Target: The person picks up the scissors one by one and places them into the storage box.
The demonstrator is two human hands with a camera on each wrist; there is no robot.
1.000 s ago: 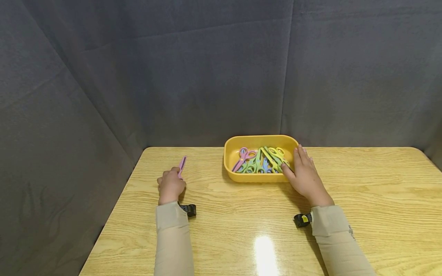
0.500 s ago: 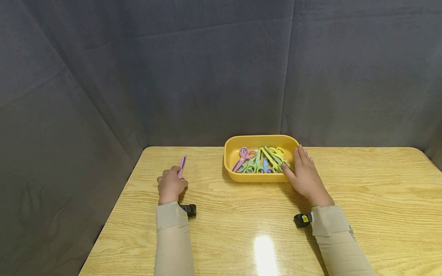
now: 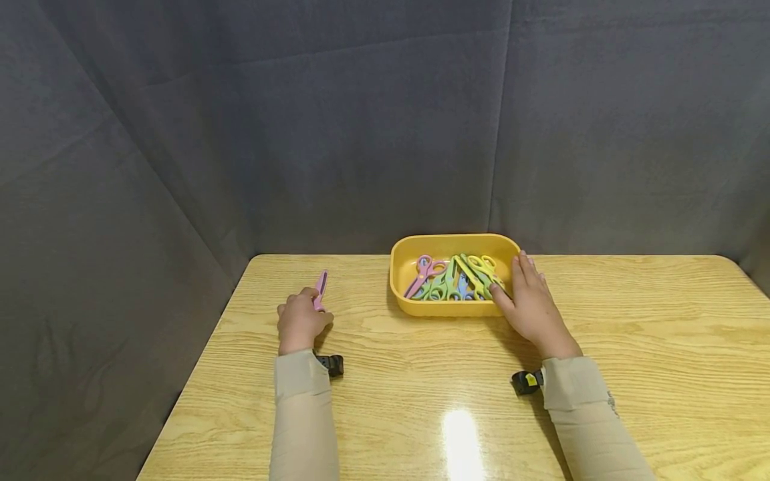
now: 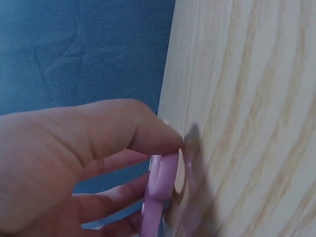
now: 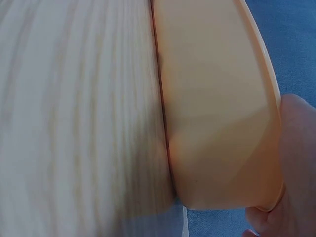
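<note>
My left hand [image 3: 302, 319] is low over the left part of the table, pinching pink scissors [image 3: 321, 291] whose blades point away. Up close in the left wrist view, the thumb lies against a pink handle loop [image 4: 164, 176] and the fingers are behind it. At the back middle stands a yellow bin [image 3: 455, 308] with several scissors inside, among them a pink pair [image 3: 423, 277], a yellow pair [image 3: 484, 266] and green ones [image 3: 442, 287]. My right hand [image 3: 533, 308] grips the bin's right front corner, thumb over the rim and fingers along the outer side.
The bin sits near the back edge of the wooden table [image 3: 409, 394]. Dark grey cloth [image 3: 373, 133] hangs behind the table and along its left side. Each wrist wears a small black camera.
My left hand has shifted slightly to the right, and the pink scissors have moved with it. My right hand and the yellow bin have stayed in place.
</note>
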